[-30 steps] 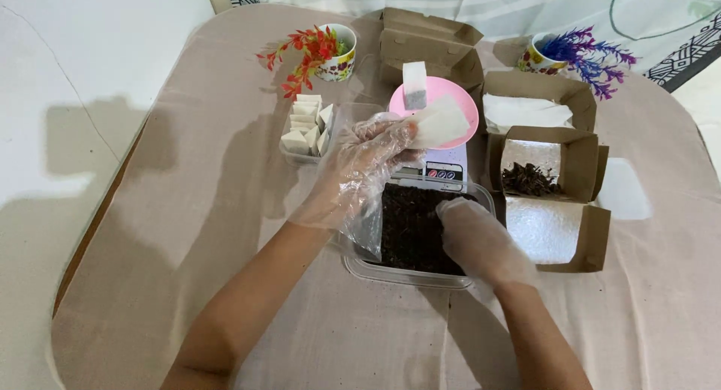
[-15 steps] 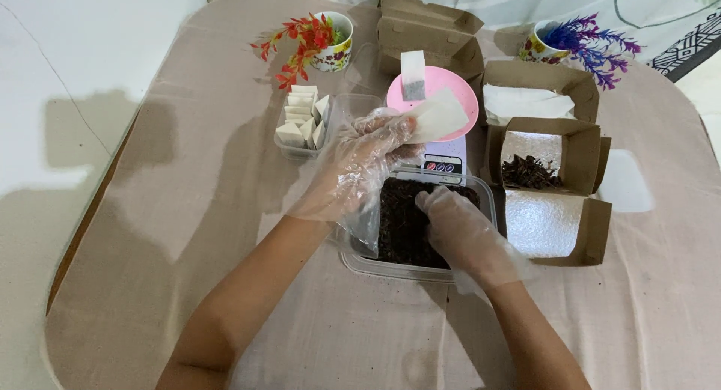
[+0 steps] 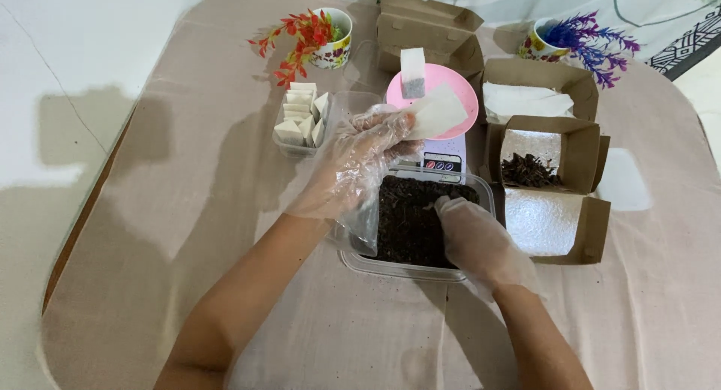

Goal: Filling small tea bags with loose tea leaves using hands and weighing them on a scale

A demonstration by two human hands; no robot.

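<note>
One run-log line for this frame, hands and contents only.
left hand: gloved, holds white sachet | right hand: gloved, in tub of dark loose material | pink dish on scale

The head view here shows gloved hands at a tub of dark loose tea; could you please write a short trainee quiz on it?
1. True or false: the left hand holds a white empty sachet.
2. What is the right hand reaching into?
   A. the clear tub of dark tea
   B. the pink dish
   C. the brown carton with dark pieces
3. What lies in the small clear tray left of the scale?

Key
1. True.
2. A.
3. A stack of white sachets.
</note>
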